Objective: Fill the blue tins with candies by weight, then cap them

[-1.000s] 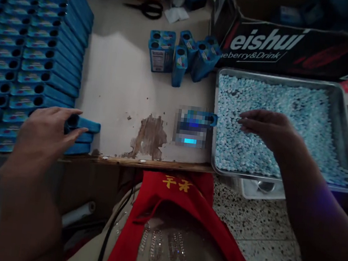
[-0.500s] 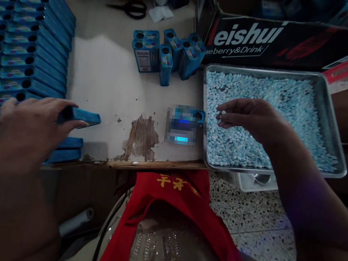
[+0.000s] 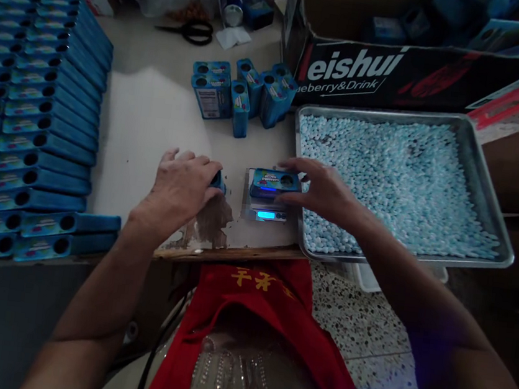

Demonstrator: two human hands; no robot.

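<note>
Head view of a pale, worn worktop (image 3: 156, 114). Largest, at the far right, is a black printed cardboard box (image 3: 394, 79). In front of it stands a shallow steel tray (image 3: 418, 114) filled with small pale-blue tablets (image 3: 384, 171). Along the left edge lies a stack of flat blue plastic containers (image 3: 38, 119) in overlapping rows, each with a round opening at one end. A cluster of upright blue containers (image 3: 240, 95) stands beyond the hands. A red apron (image 3: 251, 306) covers the person's lap. The left hand (image 3: 178, 188) lies palm down near the front edge, fingers curled together and closed over a blue container (image 3: 218, 181), of which only a corner shows. The right hand (image 3: 329, 193) reaches in over the tray's near-left corner. Its fingers (image 3: 297, 167) are extended and close together, tips touching the right end of a second flat blue container (image 3: 272, 183); whether the thumb closes beneath cannot be told. This container lies flat on a small pocket scale with a lit blue display (image 3: 267, 213), between the two hands. Its long axis runs left to right, with the round opening at the right end, under the right fingertips. The right hand is thus in contact with it; the left hand is just beside the scale, apart from it. Black scissors (image 3: 189, 30) lie at the far edge.
</note>
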